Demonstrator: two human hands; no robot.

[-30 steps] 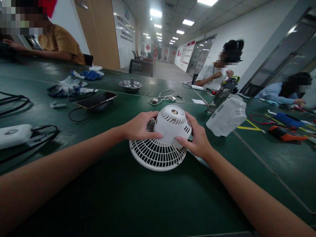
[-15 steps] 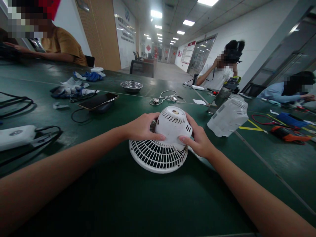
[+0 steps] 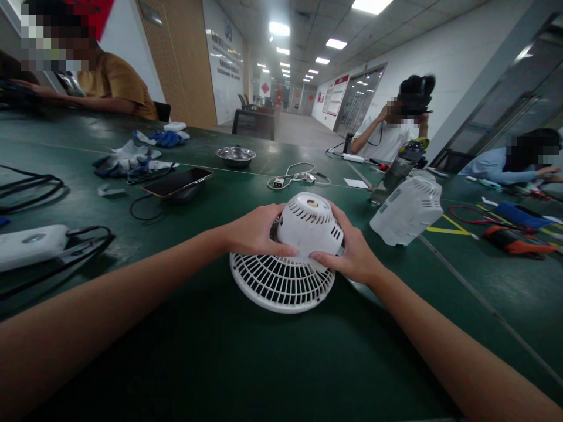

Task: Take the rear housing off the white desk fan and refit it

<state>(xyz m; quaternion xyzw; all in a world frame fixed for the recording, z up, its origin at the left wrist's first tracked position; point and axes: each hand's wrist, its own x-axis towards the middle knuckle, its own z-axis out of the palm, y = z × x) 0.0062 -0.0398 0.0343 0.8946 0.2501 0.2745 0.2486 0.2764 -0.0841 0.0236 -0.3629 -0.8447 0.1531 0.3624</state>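
A white slotted fan motor cover [image 3: 308, 225] sits over a round white fan grille [image 3: 284, 284], which lies on the green table [image 3: 272, 363]. On the cover's left side, my left hand [image 3: 261, 231] is closed, its thumb pressed along the near face. From the other side my right hand [image 3: 352, 246] grips the same cover, thumb also in front. Both hands' other fingers are partly hidden behind it. Between the cover and the grille the join is mostly covered by my hands, so I cannot tell whether they are fastened.
Right of the hands stands a white vented housing [image 3: 407, 208], with a bottle [image 3: 398, 167] behind it. A metal bowl [image 3: 236, 155], a white cable [image 3: 299, 176] and a phone [image 3: 178, 181] lie beyond. An orange multimeter [image 3: 516, 239] is far right. Several people sit around the table.
My right thumb has slid slightly left along the cover. Both hands still hold the cover over the grille, and the whole view has shifted a little.
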